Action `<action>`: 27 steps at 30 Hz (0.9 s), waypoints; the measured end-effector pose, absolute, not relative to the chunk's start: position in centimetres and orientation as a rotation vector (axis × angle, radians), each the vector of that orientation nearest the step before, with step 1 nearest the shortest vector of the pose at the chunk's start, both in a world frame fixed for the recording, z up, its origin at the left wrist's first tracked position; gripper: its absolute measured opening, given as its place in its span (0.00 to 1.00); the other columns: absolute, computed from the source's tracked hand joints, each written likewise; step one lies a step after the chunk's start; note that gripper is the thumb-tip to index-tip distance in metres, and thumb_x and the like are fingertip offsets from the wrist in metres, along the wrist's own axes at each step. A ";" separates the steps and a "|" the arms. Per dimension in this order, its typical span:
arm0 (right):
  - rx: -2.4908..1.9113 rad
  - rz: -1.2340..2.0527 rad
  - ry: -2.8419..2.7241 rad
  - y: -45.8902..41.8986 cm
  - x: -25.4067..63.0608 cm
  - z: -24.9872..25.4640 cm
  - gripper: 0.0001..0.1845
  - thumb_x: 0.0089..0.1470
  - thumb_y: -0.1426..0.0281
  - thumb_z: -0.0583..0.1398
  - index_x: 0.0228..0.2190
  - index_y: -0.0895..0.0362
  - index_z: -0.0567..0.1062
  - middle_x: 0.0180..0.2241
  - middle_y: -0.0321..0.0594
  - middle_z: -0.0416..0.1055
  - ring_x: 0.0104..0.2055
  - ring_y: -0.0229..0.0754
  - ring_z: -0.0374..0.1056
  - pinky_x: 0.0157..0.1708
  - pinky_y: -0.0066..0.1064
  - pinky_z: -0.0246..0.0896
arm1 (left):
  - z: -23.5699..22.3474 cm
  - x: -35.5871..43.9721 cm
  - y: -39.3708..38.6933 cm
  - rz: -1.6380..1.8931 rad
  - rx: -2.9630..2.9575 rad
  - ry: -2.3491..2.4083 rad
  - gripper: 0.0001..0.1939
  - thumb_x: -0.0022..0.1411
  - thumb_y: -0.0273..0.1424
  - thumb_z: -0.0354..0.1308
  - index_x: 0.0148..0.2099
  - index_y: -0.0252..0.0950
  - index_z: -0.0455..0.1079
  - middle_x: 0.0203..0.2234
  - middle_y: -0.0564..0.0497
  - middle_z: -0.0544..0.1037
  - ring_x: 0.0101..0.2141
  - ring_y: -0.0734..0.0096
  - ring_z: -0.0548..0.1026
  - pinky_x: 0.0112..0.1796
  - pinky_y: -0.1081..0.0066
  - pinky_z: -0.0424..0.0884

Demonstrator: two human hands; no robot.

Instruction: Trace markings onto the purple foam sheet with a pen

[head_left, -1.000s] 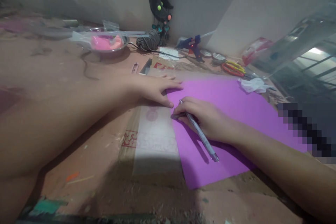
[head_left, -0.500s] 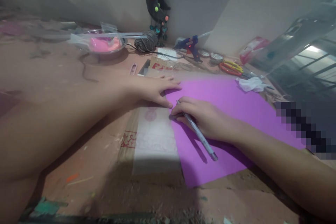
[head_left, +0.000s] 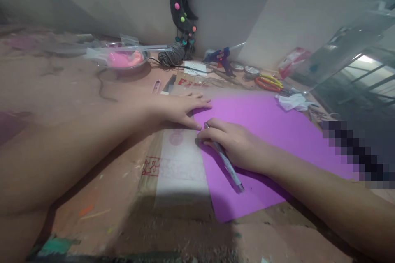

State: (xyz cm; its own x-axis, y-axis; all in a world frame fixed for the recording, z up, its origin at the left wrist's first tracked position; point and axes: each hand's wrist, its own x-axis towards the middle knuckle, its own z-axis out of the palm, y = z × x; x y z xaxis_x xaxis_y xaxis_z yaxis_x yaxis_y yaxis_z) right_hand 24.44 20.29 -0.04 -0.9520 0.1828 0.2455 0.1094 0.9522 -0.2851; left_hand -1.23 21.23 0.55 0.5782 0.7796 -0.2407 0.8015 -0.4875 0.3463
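A purple sheet of paper point(head_left: 271, 135) lies flat on the worktable. My left hand point(head_left: 179, 109) rests flat with fingers spread, pressing on a clear ruler point(head_left: 182, 164) that lies along the sheet's left edge. My right hand point(head_left: 234, 141) is closed around a pen point(head_left: 226, 164), its tip down near the sheet's left edge beside the ruler, just below my left fingertips.
At the back stand a blue glue gun point(head_left: 219, 56), a ball of grey yarn point(head_left: 171, 54), a clear bowl with pink material point(head_left: 123, 59), red-and-yellow pliers point(head_left: 268, 82), crumpled white paper point(head_left: 291, 100) and a black moon-shaped ornament point(head_left: 182, 2) against the wall.
The view has shifted slightly; both hands sit a little lower and to the left in the picture. My right hand and the pen have tilted a bit; the grip has not changed.
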 end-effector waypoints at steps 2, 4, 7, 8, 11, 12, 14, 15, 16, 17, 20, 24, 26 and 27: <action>-0.208 0.401 -2.817 20.3 24.6 0.2 0.12 0.71 0.75 0.54 0.47 0.56 0.77 0.41 0.43 0.75 0.37 0.41 0.69 0.38 0.32 0.65 | 0.6 -1.2 21.1 -0.067 2.391 1.274 0.50 0.66 0.57 0.55 0.80 0.39 0.50 0.80 0.44 0.42 0.78 0.43 0.39 0.74 0.47 0.41; -0.220 0.479 -2.824 20.5 24.7 0.8 0.11 0.71 0.74 0.55 0.46 0.57 0.78 0.41 0.43 0.76 0.39 0.42 0.71 0.39 0.32 0.66 | 0.6 -1.2 21.1 -0.053 2.394 1.274 0.50 0.65 0.57 0.55 0.80 0.38 0.50 0.80 0.43 0.43 0.78 0.45 0.39 0.74 0.49 0.42; -0.284 0.656 -2.896 20.8 24.9 2.2 0.08 0.70 0.74 0.59 0.45 0.57 0.78 0.42 0.42 0.78 0.42 0.42 0.74 0.43 0.33 0.67 | 0.5 -1.2 21.1 -0.044 2.393 1.273 0.50 0.65 0.56 0.56 0.80 0.38 0.49 0.80 0.42 0.43 0.78 0.46 0.39 0.74 0.49 0.42; -0.308 0.695 -2.913 20.8 25.0 2.5 0.07 0.69 0.74 0.60 0.44 0.57 0.78 0.42 0.42 0.79 0.42 0.42 0.74 0.44 0.33 0.68 | 0.4 -1.2 21.2 -0.042 2.392 1.271 0.50 0.66 0.57 0.56 0.80 0.38 0.49 0.80 0.42 0.43 0.78 0.47 0.39 0.74 0.49 0.42; -0.350 0.717 -2.854 20.8 24.9 2.3 0.05 0.67 0.74 0.61 0.43 0.56 0.78 0.41 0.41 0.79 0.41 0.41 0.74 0.43 0.33 0.68 | 0.2 -1.3 21.3 -0.031 2.397 1.264 0.50 0.65 0.58 0.56 0.80 0.41 0.49 0.80 0.43 0.43 0.78 0.47 0.39 0.74 0.48 0.42; -0.345 0.709 -2.819 20.8 24.8 1.8 0.04 0.67 0.74 0.62 0.43 0.56 0.78 0.41 0.40 0.79 0.41 0.41 0.74 0.42 0.33 0.68 | 0.2 -1.4 21.3 -0.027 2.399 1.263 0.50 0.65 0.58 0.56 0.80 0.41 0.50 0.80 0.44 0.43 0.78 0.46 0.40 0.74 0.48 0.42; -0.294 0.686 -2.771 20.8 24.4 0.8 0.05 0.68 0.74 0.61 0.43 0.56 0.78 0.40 0.40 0.78 0.41 0.41 0.74 0.42 0.32 0.68 | 0.2 -1.4 21.3 -0.026 2.404 1.260 0.49 0.65 0.58 0.56 0.80 0.42 0.50 0.80 0.44 0.44 0.78 0.45 0.41 0.74 0.48 0.43; -0.263 0.669 -2.756 20.8 24.3 0.4 0.05 0.68 0.74 0.61 0.43 0.56 0.78 0.40 0.40 0.78 0.41 0.41 0.73 0.42 0.32 0.67 | 0.2 -1.4 21.3 -0.025 2.406 1.260 0.49 0.66 0.57 0.56 0.80 0.41 0.51 0.80 0.44 0.44 0.78 0.45 0.41 0.74 0.48 0.43; -0.243 0.647 -2.751 20.8 24.1 0.1 0.05 0.69 0.73 0.61 0.43 0.56 0.78 0.40 0.40 0.77 0.41 0.41 0.73 0.42 0.33 0.67 | 0.2 -1.5 21.3 -0.024 2.408 1.259 0.49 0.66 0.57 0.55 0.80 0.40 0.51 0.80 0.44 0.45 0.78 0.45 0.42 0.74 0.49 0.43; -0.233 0.625 -2.753 20.8 24.1 0.0 0.06 0.69 0.73 0.60 0.43 0.55 0.78 0.40 0.40 0.77 0.41 0.42 0.73 0.42 0.33 0.67 | 0.2 -1.5 21.3 -0.024 2.410 1.257 0.49 0.66 0.57 0.55 0.80 0.39 0.50 0.80 0.43 0.45 0.78 0.45 0.42 0.74 0.50 0.43; -0.277 0.619 -2.805 20.9 24.3 1.0 0.09 0.70 0.72 0.58 0.43 0.55 0.79 0.41 0.40 0.77 0.41 0.42 0.73 0.42 0.34 0.67 | 0.4 -1.3 21.2 -0.030 2.409 1.259 0.50 0.66 0.59 0.54 0.80 0.41 0.49 0.80 0.44 0.44 0.78 0.46 0.41 0.74 0.51 0.43; -0.349 0.746 -2.891 21.2 25.0 2.7 0.08 0.69 0.73 0.60 0.43 0.56 0.80 0.42 0.41 0.79 0.42 0.42 0.75 0.43 0.33 0.67 | 0.7 -1.0 21.0 -0.074 2.383 1.296 0.51 0.65 0.58 0.54 0.81 0.39 0.48 0.80 0.43 0.42 0.78 0.46 0.39 0.74 0.49 0.41; -0.355 0.739 -2.856 21.1 24.8 2.3 0.07 0.68 0.72 0.60 0.43 0.56 0.80 0.41 0.41 0.79 0.42 0.42 0.75 0.43 0.33 0.67 | 0.8 -0.9 21.0 -0.095 2.388 1.299 0.51 0.65 0.57 0.55 0.81 0.38 0.48 0.80 0.43 0.41 0.78 0.45 0.38 0.74 0.48 0.39; -0.347 0.714 -2.830 21.0 24.6 1.9 0.07 0.68 0.72 0.60 0.43 0.56 0.80 0.41 0.41 0.79 0.42 0.43 0.74 0.43 0.33 0.67 | 0.8 -0.9 21.0 -0.097 2.394 1.296 0.51 0.65 0.57 0.55 0.81 0.38 0.48 0.80 0.43 0.41 0.78 0.44 0.38 0.74 0.48 0.39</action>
